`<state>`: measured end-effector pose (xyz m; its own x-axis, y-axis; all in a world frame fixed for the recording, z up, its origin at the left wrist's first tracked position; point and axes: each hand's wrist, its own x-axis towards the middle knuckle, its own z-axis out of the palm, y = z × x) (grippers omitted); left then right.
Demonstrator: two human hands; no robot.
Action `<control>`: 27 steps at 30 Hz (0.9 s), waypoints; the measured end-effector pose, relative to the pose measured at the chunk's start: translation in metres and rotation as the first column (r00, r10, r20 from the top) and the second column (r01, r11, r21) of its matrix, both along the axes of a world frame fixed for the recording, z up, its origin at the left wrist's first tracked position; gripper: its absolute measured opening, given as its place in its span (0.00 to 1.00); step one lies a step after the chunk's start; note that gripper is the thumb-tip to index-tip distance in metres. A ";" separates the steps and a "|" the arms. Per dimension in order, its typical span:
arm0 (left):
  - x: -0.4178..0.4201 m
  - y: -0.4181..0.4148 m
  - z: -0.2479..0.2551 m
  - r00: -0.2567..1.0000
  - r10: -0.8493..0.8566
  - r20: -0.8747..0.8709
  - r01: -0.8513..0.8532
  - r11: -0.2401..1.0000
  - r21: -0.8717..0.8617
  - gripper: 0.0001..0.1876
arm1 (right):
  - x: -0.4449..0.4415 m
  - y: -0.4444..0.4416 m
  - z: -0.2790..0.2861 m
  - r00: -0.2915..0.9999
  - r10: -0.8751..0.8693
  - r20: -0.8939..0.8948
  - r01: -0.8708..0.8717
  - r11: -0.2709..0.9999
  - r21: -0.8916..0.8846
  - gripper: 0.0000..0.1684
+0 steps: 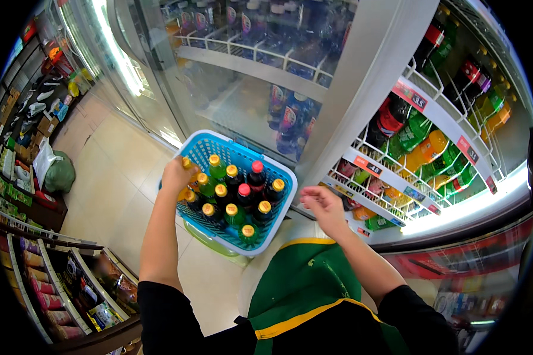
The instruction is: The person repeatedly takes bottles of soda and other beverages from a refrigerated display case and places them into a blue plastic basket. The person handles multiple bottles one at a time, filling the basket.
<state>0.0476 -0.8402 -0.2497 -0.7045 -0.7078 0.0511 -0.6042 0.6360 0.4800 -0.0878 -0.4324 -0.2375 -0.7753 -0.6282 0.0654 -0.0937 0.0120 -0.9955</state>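
Observation:
A blue plastic basket with a pale rim [288, 166] stands before me on a green stool [213, 239]. Several soda bottles are upright in it: dark ones with yellow or red caps, such as a red-capped cola bottle [256, 175], and green ones, such as a green bottle [217, 171]. At the basket's left side my left hand [180, 175] is closed around the top of an orange soda bottle [194, 181] with a yellow cap. My right hand [322, 204] hovers just off the basket's right rim, fingers loosely curled, holding nothing.
On the right, an open fridge holds soda bottles lying on wire racks [426, 102] with price tags. A glass fridge door [231, 88] is behind the basket, bottles showing through. Snack shelves [71, 284] are at lower left; a green sack [60, 173] sits on the floor by the left shelving.

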 end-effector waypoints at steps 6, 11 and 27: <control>-0.006 0.009 -0.008 0.985 0.047 0.168 -0.034 0.996 -0.078 0.29 | 0.017 0.063 -0.006 0.980 -0.147 0.132 0.150 0.989 -0.012 0.13; -0.003 0.041 -0.008 0.934 0.030 -0.355 -0.068 0.993 -0.094 0.24 | 0.040 0.089 -0.021 0.964 -0.122 0.236 0.146 0.985 -0.090 0.12; 0.022 0.260 -0.050 0.760 0.001 -0.650 0.095 0.989 0.113 0.18 | 0.092 0.170 -0.025 0.905 -0.137 0.402 0.232 0.952 -0.198 0.15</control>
<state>0.0699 -0.5797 -0.2993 -0.5693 -0.7085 0.4169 -0.0899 0.5577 0.8251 0.0043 -0.2620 -0.2624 -0.8708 -0.4745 -0.1286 0.2720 -0.2471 -0.9300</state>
